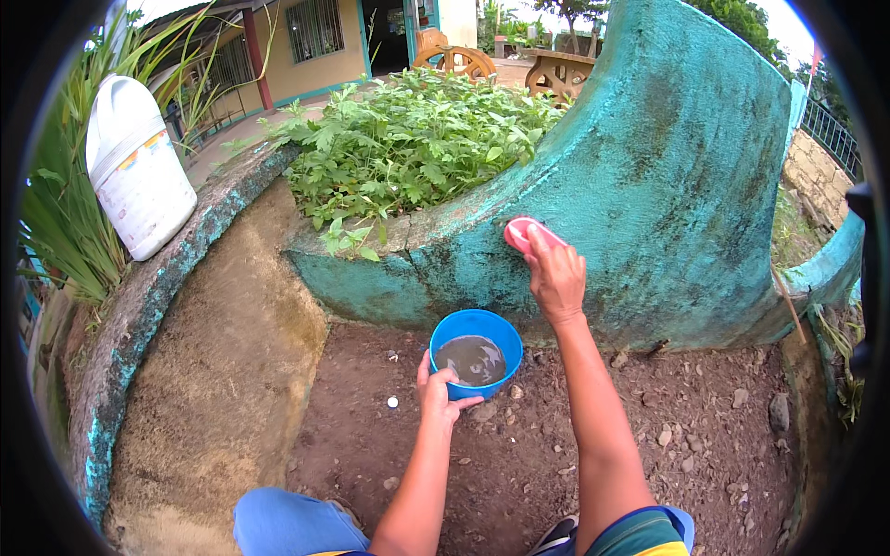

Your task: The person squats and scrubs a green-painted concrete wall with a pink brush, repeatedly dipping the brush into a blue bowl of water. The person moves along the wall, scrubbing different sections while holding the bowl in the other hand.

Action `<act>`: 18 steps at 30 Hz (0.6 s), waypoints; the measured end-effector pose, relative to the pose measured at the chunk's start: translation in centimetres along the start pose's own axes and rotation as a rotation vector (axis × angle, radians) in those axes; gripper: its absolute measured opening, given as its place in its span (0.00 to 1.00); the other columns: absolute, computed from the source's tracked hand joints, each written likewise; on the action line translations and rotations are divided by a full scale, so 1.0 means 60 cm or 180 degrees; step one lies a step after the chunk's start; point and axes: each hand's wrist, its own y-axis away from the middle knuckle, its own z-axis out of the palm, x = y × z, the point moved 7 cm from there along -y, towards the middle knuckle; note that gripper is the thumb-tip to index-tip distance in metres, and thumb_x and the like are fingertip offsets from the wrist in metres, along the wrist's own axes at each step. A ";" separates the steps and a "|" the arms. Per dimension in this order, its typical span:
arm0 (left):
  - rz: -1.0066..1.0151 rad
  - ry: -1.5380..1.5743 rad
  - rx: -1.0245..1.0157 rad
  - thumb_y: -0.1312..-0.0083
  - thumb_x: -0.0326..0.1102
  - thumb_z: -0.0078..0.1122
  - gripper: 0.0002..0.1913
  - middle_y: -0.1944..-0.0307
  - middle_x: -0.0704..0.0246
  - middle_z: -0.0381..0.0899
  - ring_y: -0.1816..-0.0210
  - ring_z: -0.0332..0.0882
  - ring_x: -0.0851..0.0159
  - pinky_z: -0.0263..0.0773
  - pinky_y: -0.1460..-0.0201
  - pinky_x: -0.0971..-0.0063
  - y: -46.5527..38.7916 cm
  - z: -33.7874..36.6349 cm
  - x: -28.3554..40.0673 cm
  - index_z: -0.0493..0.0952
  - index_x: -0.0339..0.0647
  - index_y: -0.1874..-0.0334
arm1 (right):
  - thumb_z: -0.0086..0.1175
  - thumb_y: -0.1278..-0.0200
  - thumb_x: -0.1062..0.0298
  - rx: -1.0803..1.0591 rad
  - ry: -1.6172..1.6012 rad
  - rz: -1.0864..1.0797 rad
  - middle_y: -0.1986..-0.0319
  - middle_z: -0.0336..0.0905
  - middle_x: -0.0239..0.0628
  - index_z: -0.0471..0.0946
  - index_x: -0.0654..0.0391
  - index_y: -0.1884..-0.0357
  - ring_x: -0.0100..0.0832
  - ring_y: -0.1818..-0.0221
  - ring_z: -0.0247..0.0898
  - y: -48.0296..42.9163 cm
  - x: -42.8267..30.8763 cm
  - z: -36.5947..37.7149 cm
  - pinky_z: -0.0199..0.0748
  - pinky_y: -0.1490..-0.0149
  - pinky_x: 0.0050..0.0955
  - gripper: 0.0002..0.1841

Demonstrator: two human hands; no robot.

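Note:
My left hand [439, 393] grips the rim and side of a blue plastic bowl [511, 340] that holds murky grey-brown liquid [473, 360]. Up and to the right, my right hand [558, 274] is closed on a pink scrub brush [530, 235], held against or just in front of the turquoise painted concrete wall [667, 208]. The brush's underside is hidden. Dark stains mark the wall around it. The bowl is held above the soil, close to the foot of the wall.
Green leafy plants [417, 146] grow behind the low wall. On the curved concrete ledge [174, 278] at the left stands a white plastic jug [139, 174]. Bare soil [626, 417] with stones lies below my arms. A thin stick [789, 306] leans at the right.

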 end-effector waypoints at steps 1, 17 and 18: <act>-0.0008 0.0015 0.0005 0.58 0.22 0.48 0.47 0.35 0.56 0.58 0.42 0.65 0.36 0.74 0.61 0.30 0.001 -0.002 -0.002 0.54 0.62 0.29 | 0.57 0.41 0.62 0.0497 -0.0156 0.0314 0.73 0.71 0.33 0.69 0.44 0.36 0.37 0.69 0.67 -0.027 0.027 -0.025 0.61 0.64 0.37 0.27; 0.0023 -0.0153 0.0136 0.60 0.24 0.47 0.46 0.36 0.57 0.61 0.43 0.66 0.34 0.73 0.61 0.28 -0.010 -0.028 0.017 0.56 0.65 0.30 | 0.56 0.47 0.70 0.0097 0.0153 -0.0303 0.78 0.61 0.28 0.74 0.37 0.40 0.31 0.72 0.63 0.012 -0.022 0.020 0.58 0.67 0.32 0.29; 0.0010 -0.0176 0.0159 0.59 0.23 0.47 0.47 0.36 0.57 0.62 0.43 0.67 0.34 0.73 0.61 0.28 -0.008 -0.038 0.015 0.56 0.65 0.30 | 0.59 0.46 0.68 0.0388 -0.0013 0.0037 0.78 0.62 0.29 0.74 0.39 0.41 0.32 0.73 0.63 -0.018 -0.011 -0.001 0.56 0.67 0.33 0.27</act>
